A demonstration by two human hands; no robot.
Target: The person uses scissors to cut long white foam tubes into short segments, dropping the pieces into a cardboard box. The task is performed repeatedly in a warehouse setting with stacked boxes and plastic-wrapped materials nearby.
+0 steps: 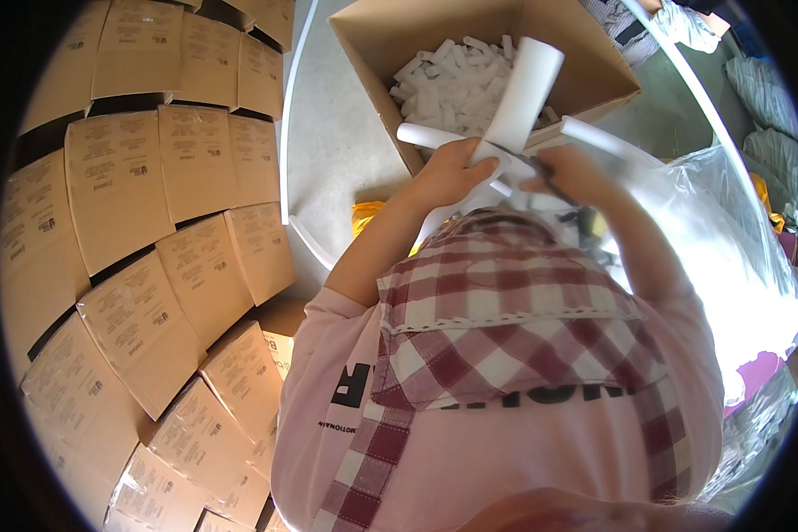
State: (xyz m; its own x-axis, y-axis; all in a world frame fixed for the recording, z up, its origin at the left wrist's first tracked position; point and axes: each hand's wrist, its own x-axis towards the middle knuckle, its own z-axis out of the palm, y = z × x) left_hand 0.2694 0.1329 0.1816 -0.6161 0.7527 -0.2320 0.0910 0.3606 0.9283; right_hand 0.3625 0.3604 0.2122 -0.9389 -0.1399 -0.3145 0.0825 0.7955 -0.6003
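Observation:
My left hand (pixel 453 174) grips a thick white foam piece (pixel 527 93) that slants up over the edge of an open cardboard box (pixel 572 40). At the foam, my right hand (pixel 572 174), blurred, is closed on a dark, thin tool, perhaps scissors or a knife; its exact kind cannot be told. A thinner white foam tube (pixel 425 135) sticks out left of my left hand. Another white tube (pixel 595 138) lies beyond my right hand. Many short white foam pieces (pixel 442 86) are heaped inside the box.
Stacked, closed cardboard cartons (pixel 116 159) fill the left side. A long white tube (pixel 288 120) stretches along the floor (pixel 339 120) beside them. Clear plastic bags (pixel 725 199) with bright white contents lie at the right. Yellow plastic (pixel 366 216) shows by my left forearm. Part of a person is at the top right.

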